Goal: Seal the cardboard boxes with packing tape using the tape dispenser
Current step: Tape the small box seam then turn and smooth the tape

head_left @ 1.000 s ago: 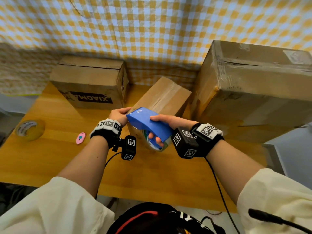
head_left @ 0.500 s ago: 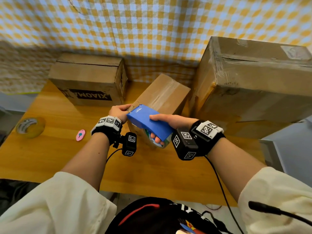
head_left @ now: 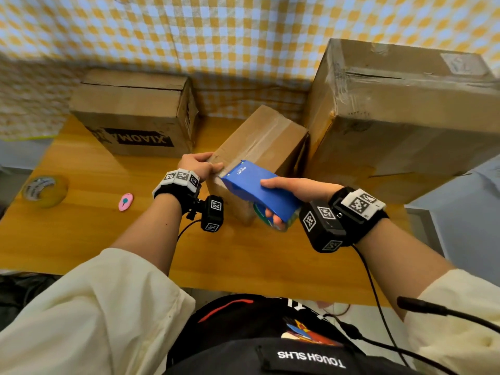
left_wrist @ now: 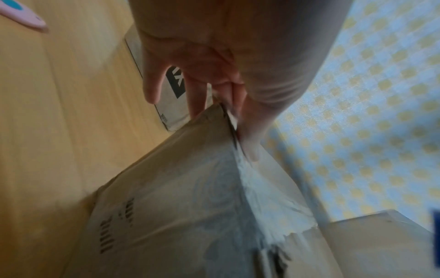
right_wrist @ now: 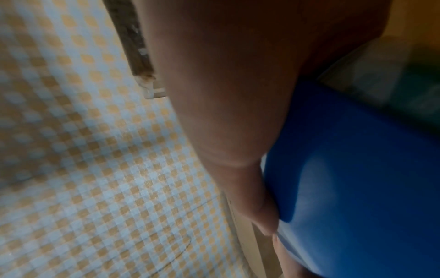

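A small cardboard box stands in the middle of the wooden table, with clear tape along its top. My left hand holds its near left corner, thumb on top pressing the tape end and fingers down the side. My right hand grips the blue tape dispenser, thumb on its top and fingers underneath at the tape roll. The dispenser's front edge sits on the box's near top edge, right beside my left thumb. In the right wrist view the dispenser fills the right side, blurred.
A box printed XIAOMI stands at the back left and a large taped box at the right. A spare tape roll and a small pink cutter lie on the table at the left. A checked cloth hangs behind.
My right hand has carried the dispenser forward and up onto the small box's near top edge. My left hand has shifted to that corner, thumb now on the tape.
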